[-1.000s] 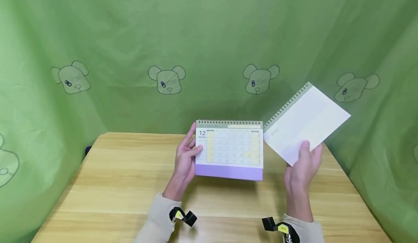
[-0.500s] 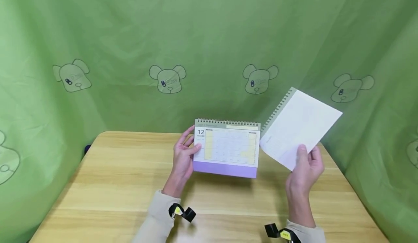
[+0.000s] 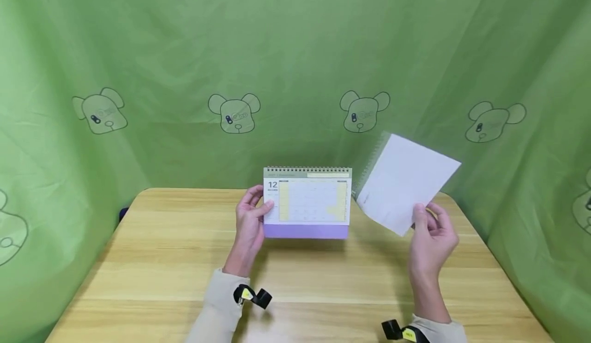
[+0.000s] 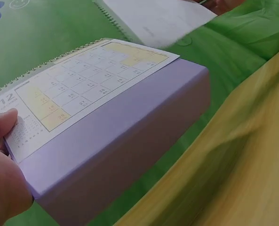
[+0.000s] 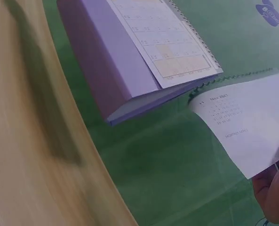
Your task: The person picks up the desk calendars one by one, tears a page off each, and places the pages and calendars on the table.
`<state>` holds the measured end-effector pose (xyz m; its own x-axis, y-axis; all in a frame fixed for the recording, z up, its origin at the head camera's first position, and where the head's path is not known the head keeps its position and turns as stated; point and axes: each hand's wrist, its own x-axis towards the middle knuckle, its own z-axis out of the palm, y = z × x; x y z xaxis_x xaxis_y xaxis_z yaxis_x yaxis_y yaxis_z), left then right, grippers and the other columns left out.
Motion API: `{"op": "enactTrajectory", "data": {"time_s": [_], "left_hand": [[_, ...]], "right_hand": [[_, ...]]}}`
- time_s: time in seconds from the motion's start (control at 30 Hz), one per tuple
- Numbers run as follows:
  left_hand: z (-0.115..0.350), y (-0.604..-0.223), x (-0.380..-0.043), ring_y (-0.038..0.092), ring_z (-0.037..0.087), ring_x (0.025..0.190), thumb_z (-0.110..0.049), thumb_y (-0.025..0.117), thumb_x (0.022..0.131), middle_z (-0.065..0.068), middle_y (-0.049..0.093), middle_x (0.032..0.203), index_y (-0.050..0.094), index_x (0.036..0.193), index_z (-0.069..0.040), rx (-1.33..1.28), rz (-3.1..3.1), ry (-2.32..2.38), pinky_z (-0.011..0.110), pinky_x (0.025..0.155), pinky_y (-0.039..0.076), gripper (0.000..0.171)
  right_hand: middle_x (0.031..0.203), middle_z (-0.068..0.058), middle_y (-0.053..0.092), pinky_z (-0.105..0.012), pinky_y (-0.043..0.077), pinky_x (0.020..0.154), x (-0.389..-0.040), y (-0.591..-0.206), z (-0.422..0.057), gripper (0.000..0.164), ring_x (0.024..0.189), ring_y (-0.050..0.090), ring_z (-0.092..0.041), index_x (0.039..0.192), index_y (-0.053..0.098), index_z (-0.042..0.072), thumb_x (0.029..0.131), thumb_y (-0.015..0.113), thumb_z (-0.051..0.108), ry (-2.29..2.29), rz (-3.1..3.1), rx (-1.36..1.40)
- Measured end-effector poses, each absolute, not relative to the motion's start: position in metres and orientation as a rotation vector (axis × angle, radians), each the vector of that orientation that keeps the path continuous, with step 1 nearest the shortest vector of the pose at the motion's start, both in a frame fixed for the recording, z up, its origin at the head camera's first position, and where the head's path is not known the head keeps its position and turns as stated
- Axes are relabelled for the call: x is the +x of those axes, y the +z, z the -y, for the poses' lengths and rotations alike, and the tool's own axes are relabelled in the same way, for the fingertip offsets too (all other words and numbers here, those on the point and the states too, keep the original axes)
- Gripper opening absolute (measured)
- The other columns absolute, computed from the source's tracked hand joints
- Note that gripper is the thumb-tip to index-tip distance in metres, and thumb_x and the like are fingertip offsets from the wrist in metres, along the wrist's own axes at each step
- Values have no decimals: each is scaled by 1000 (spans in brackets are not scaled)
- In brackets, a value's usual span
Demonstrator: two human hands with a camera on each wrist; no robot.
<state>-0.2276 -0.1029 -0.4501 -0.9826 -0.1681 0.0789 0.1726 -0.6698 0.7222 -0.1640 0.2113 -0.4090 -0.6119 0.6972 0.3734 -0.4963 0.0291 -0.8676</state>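
Note:
My left hand (image 3: 250, 225) grips the left edge of a spiral-bound desk calendar (image 3: 307, 202), thumb on its front. The calendar shows a page marked 12 over a purple stand base and is held up off the table. In my right hand (image 3: 431, 245), a loose calendar page (image 3: 400, 186) is pinched between thumb and fingers at its lower edge. It tilts to the right of the calendar, its toothed binding edge near the calendar's right side. Small print reading Nov 2027 shows on the page (image 5: 245, 122) in the right wrist view.
The wooden table (image 3: 161, 261) lies below both hands. A green curtain (image 3: 286, 51) with printed animal heads hangs behind and along both sides. A small dark object (image 3: 123, 213) shows at the table's left edge.
The calendar in my left hand has shifted left and now sits more level. My right hand has carried the page left and turned it steeper, with its top lower than before.

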Motion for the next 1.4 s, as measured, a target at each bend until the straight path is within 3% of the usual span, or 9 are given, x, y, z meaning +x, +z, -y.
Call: {"op": "enactTrajectory", "data": {"time_s": [0.17,0.4,0.57,0.8,0.9,1.13,1.27,1.4], "left_hand": [[108,-453,-231,66,23,105,26,59,81,10,69,115,69,106,-8,21,1164,-2718,31,87,61,43],[116,-462,-235,70,22,100,26,57,83,10,73,112,71,103,-9,32,1125,-2748,31,85,62,43],[120,-469,-240,72,22,98,26,58,83,11,75,108,73,98,-9,64,1077,-2765,29,85,61,40],[129,-480,-247,70,20,93,25,60,82,10,75,103,73,94,-9,122,1076,-2762,26,82,59,39],[133,-483,-249,69,19,93,24,60,83,10,74,105,72,94,-9,138,1078,-2770,26,83,59,37],[137,-487,-249,70,18,93,23,59,86,9,74,105,72,95,-9,160,1078,-2799,25,83,60,36],[138,-492,-251,70,19,93,23,57,87,10,74,106,73,97,-9,174,1070,-2822,25,83,60,36],[138,-497,-252,71,19,94,22,57,88,10,74,108,73,99,-8,191,1071,-2833,26,84,60,36]], "right_hand": [[93,-1,76,-13,58,78,-170,-415,-213,17,84,69,-11,107,74,-10,92,73,-2,1582,1531,-183],[102,-15,72,-19,59,86,-177,-424,-218,16,94,69,-15,105,76,-10,90,74,-5,1499,1599,-62],[99,-14,72,-20,59,86,-183,-429,-219,17,92,70,-13,105,75,-12,88,73,-11,1413,1639,-8],[91,-27,71,-17,57,87,-186,-430,-214,11,86,67,-6,95,74,-14,86,70,-18,1188,1721,91],[90,-25,72,-15,55,87,-190,-434,-217,12,87,65,-1,92,75,-11,84,71,-19,1083,1746,125],[91,-17,76,-13,53,89,-196,-442,-225,16,86,69,-14,90,78,-3,82,74,-17,975,1811,214],[92,-16,76,-12,52,91,-198,-446,-225,20,90,65,-1,89,78,-3,80,74,-20,944,1835,258],[93,-17,76,-11,51,92,-201,-450,-226,21,88,68,-14,89,78,-3,79,75,-22,911,1848,296]]}}
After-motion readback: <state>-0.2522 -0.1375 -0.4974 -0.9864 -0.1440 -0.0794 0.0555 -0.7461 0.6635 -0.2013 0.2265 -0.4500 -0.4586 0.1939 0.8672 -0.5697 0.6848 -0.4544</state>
